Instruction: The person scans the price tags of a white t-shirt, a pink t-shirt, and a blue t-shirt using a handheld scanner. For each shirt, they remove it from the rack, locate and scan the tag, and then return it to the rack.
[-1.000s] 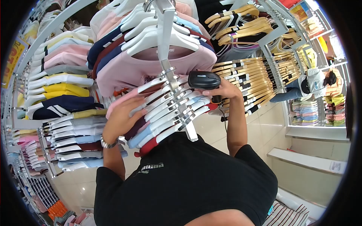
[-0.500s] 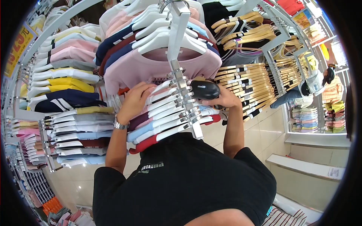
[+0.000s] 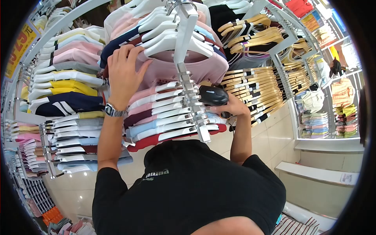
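My left hand (image 3: 126, 72), with a watch on the wrist, is at the left shoulder of a pink shirt (image 3: 184, 64) on a white hanger (image 3: 176, 44). Its thumb is apart from the fingers, and the fingertips touch or nearly touch the hanger's end. My right hand (image 3: 234, 105) is wrapped round the rear of a black handheld device (image 3: 213, 95), right of the metal rail (image 3: 192, 100). Several shirts on white hangers (image 3: 160, 113) hang from the rail between my hands and my body.
Racks of folded-over hanging clothes (image 3: 74, 90) stand on the left. Wooden hangers (image 3: 254, 86) crowd the right rack. A low white ledge (image 3: 313, 172) lies at the lower right. A person (image 3: 335, 68) is partly visible at the far right.
My left hand has moved up and left, from the nearer shirts to the pink shirt's shoulder. The nearer shirts have spread along the rail. My right hand still holds the device.
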The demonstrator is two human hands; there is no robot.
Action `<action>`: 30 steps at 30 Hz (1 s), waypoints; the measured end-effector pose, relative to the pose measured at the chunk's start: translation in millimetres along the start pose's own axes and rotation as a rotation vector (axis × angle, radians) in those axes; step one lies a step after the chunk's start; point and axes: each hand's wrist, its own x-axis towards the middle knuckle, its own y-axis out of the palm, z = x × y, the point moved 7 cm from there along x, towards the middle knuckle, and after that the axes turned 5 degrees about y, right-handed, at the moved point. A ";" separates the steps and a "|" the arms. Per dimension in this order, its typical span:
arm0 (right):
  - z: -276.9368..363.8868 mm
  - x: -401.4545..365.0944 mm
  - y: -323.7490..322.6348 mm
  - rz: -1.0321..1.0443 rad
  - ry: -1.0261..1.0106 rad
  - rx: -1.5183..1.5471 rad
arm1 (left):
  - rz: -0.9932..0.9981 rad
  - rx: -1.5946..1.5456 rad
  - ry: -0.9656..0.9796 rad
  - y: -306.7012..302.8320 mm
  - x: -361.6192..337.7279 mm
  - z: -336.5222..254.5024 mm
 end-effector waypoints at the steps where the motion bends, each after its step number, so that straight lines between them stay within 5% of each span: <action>1: 0.4 0.0 0.1 -0.004 0.000 -0.003 | 0.027 -0.015 0.024 2.9 1.0 3.7; 22: -2.1 -1.1 6.2 0.062 0.035 0.073 | 0.315 0.054 0.302 -4.8 37.5 -1.5; 30: -7.3 -9.7 2.5 -0.016 -0.073 0.105 | 0.386 0.007 -0.046 -22.8 -13.6 16.6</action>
